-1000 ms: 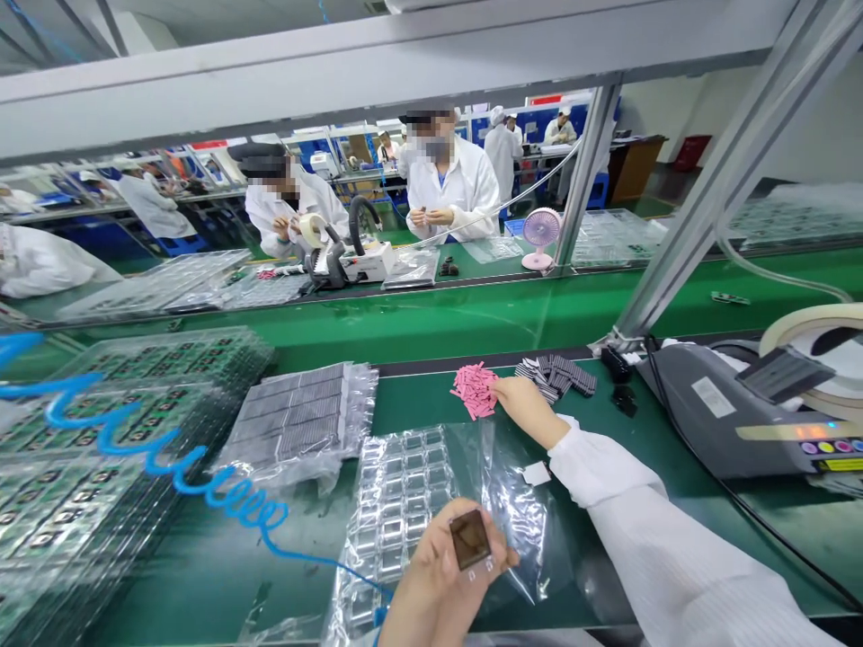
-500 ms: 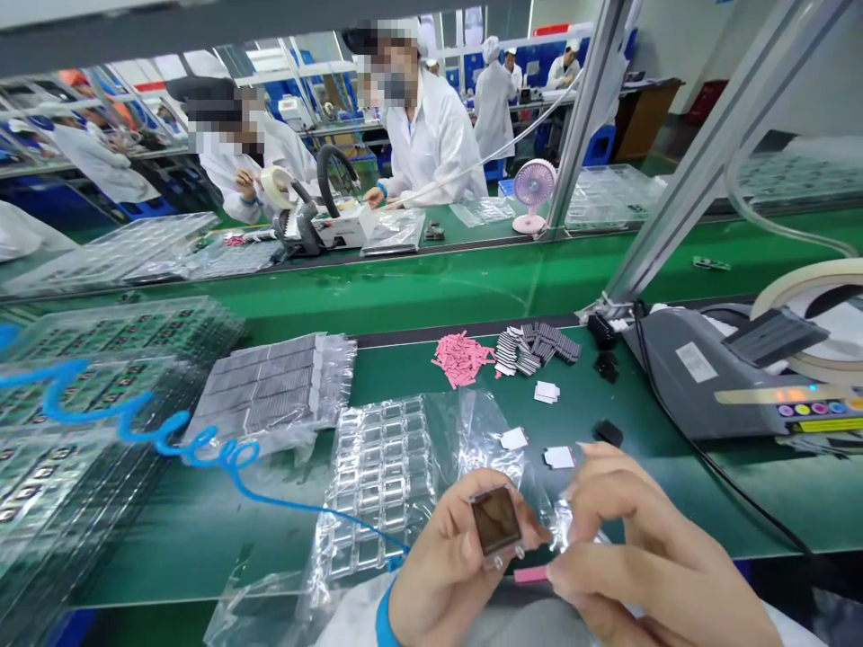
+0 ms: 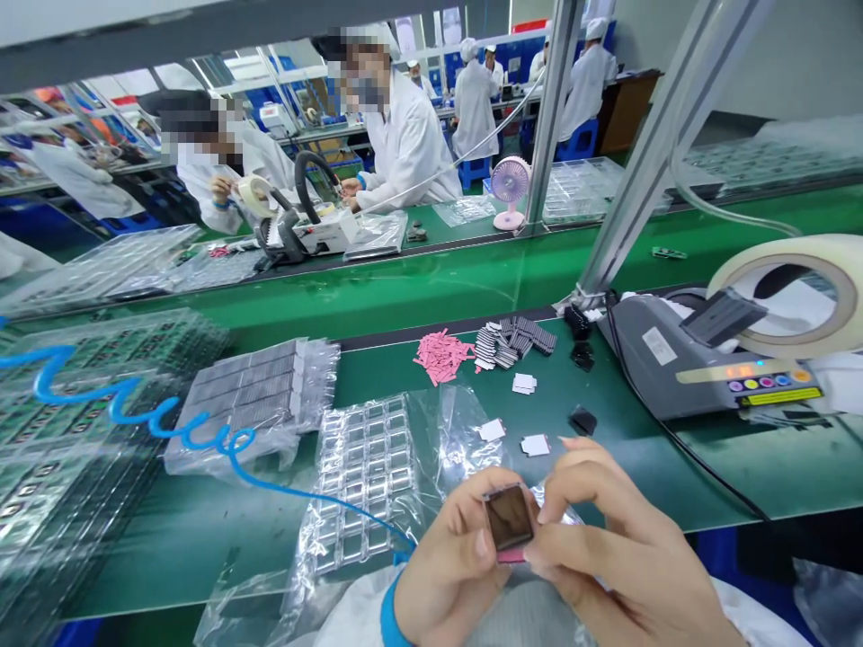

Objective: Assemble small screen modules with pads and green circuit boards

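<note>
Near the bench's front edge, my left hand is closed around a small square dark screen in a clear frame. Its glossy face points up toward me. A pink strip lies along the screen's lower edge. My right hand pinches the strip's right end, thumb and fingers against the frame's corner. A blue band with a coiled blue cord is round my left wrist. Beyond my hands lie white rectangular pieces and a heap of pink strips.
A clear compartment tray lies left of my hands. Farther left are a bagged stack of grey parts and stacked trays of circuit boards. A tape dispenser stands right, its black cable crossing the bench. Co-workers sit across the bench.
My right hand has moved left to the screen, bringing the pink strip from beside it to its lower edge. The view has shifted slightly to the right.
</note>
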A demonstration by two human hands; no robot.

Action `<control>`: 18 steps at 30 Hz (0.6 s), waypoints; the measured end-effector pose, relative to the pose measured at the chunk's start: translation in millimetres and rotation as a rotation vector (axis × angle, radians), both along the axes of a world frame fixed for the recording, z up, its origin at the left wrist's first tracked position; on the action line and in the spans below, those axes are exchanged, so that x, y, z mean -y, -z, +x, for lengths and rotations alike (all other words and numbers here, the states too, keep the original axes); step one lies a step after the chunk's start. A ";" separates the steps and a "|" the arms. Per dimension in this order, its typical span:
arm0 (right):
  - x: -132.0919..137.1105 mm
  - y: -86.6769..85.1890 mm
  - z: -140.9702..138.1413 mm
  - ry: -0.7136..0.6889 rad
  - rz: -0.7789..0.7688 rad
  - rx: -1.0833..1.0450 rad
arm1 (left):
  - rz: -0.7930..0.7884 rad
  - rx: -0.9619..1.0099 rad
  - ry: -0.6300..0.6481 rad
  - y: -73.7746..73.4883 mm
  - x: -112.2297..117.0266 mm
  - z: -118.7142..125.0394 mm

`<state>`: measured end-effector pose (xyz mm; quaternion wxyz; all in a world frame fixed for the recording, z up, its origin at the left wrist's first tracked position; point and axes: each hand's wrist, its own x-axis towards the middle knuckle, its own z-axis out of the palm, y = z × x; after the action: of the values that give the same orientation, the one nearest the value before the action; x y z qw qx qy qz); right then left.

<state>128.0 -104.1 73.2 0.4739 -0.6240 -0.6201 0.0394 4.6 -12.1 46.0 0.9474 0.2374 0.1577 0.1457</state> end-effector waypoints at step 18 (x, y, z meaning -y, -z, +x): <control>15.0 2.1 6.2 0.204 0.067 0.468 | 0.011 -0.136 -0.022 -3.7 10.1 18.8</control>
<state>134.2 -119.2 71.1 0.3394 -0.6592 -0.6478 -0.1749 23.4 -22.1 49.6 0.9316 0.2502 0.2234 0.1403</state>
